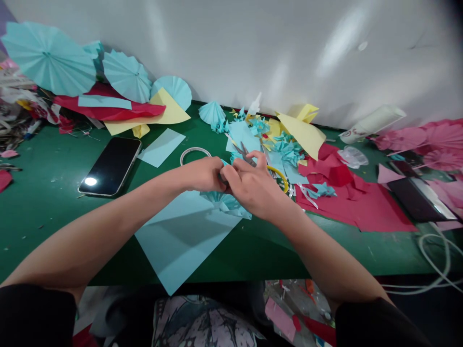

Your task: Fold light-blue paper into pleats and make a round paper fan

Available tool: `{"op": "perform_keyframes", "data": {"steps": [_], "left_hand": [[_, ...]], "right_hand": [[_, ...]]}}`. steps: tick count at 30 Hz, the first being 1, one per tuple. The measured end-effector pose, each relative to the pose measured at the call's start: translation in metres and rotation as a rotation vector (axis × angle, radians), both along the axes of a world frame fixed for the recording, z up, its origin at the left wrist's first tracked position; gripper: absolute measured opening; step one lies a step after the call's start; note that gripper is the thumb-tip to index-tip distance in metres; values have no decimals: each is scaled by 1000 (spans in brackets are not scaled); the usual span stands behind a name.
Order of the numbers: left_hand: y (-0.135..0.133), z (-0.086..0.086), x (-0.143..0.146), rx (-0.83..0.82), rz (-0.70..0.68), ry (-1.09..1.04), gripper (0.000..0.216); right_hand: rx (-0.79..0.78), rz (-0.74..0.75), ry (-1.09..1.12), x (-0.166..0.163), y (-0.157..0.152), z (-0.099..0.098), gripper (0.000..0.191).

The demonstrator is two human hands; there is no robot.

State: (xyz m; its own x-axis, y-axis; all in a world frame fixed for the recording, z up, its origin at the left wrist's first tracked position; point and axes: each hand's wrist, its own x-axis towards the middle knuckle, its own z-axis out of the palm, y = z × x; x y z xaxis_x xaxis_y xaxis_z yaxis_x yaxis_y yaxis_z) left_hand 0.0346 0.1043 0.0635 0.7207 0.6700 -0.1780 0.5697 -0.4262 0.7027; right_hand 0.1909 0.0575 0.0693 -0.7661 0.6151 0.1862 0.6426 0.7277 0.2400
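My left hand (208, 174) and my right hand (251, 185) meet over the middle of the green table, both closed with fingertips pressed together. Pleated light-blue paper (229, 203) shows beneath them, and a bit of it pokes up between the fingers. The exact grip is hidden behind my knuckles. Under the pleats lies a flat light-blue sheet (188, 236), one corner reaching the table's front edge. Scissors (243, 153) with a yellow handle rest just beyond my right hand. A white roll of tape (195, 153) lies behind my left hand.
A phone (111, 166) lies to the left. Blue paper fans (50, 60) lean along the wall. Blue scraps (287, 147), a glue bottle (254, 105) and red sheets (361, 207) spread to the right. A dark device (419, 197) and a white cable (446, 260) sit far right.
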Motion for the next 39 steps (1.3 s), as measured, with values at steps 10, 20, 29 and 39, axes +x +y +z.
{"op": "perform_keyframes", "data": {"steps": [10,20,29,39], "left_hand": [[1,3,-1,71,75,122,20],[4,16,-8,311,43,203,19],[-2,19,-8,357,42,209,22],[-7,16,-2,342,64,152,23]], "right_hand": [[66,-198,155,6,2,-4,10],[-432,-217,726,30,11,-10,25],[-568,-361,770,23,9,-11,19],[-364,-241,747,18,0,-12,16]]}}
